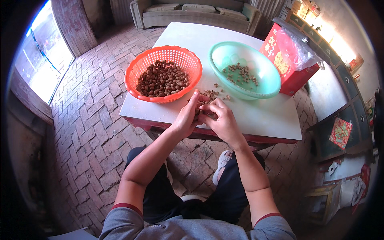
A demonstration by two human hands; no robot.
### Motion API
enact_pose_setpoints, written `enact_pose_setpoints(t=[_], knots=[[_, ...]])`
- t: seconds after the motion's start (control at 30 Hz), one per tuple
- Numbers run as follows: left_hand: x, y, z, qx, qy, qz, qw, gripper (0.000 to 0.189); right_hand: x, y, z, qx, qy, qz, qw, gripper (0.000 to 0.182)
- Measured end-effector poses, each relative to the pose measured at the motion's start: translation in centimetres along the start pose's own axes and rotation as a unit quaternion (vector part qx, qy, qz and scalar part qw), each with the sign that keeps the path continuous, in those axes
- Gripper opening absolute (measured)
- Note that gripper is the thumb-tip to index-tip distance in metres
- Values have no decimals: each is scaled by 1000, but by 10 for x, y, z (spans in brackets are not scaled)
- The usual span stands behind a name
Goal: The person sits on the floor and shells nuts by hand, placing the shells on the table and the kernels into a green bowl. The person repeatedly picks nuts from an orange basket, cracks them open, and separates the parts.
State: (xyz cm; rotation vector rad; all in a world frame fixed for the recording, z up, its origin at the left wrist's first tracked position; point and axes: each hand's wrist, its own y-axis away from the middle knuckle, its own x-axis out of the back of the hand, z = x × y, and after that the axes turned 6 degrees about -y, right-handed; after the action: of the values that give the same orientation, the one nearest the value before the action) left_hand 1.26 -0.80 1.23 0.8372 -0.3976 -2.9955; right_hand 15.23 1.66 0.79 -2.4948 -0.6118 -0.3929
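My left hand (188, 115) is cupped above the near edge of a white-topped table, holding several small brown nuts (197, 112), partly hidden by the fingers. My right hand (221, 117) meets it there, thumb and forefinger pinched on one nut. An orange plastic colander (130, 78) at the left holds a heap of brown, round, nut-like pieces (163, 79). To the right, a mint-green plastic basin (271, 87) contains smaller, paler pieces (241, 73) on its bottom. Broken brown shells (211, 93) lie on the tabletop between the two containers, just beyond my hands.
The white tabletop (255, 117) has a dark red apron. A red carton (300, 79) with a clear plastic bag (295, 49) stands behind the basin. Beyond are a sofa (195, 19) and, at right, a dark green cabinet (348, 79). Brick paving (90, 135) surrounds the table.
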Motion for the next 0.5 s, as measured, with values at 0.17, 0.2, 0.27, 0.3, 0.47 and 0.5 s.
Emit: enact_pose_setpoints(t=[0.17,0.2,0.27,0.3,0.47,0.5], knots=[[16,-9,-11,10,15,-79,997,34,6,-7,7,-64,-234,32,970,11],[12,-4,-6,22,20,-72,997,32,10,-7,1,-97,-232,21,968,9],[11,-2,-4,40,50,-80,995,28,10,-7,-3,-128,-297,39,945,8],[12,-2,-4,36,46,-88,994,26,9,-7,-4,-142,-329,48,932,8],[9,3,0,22,-4,-100,995,19,10,-6,8,-104,-293,87,946,9],[8,3,-1,22,14,-92,995,17,9,-6,8,-93,-285,95,949,10]])
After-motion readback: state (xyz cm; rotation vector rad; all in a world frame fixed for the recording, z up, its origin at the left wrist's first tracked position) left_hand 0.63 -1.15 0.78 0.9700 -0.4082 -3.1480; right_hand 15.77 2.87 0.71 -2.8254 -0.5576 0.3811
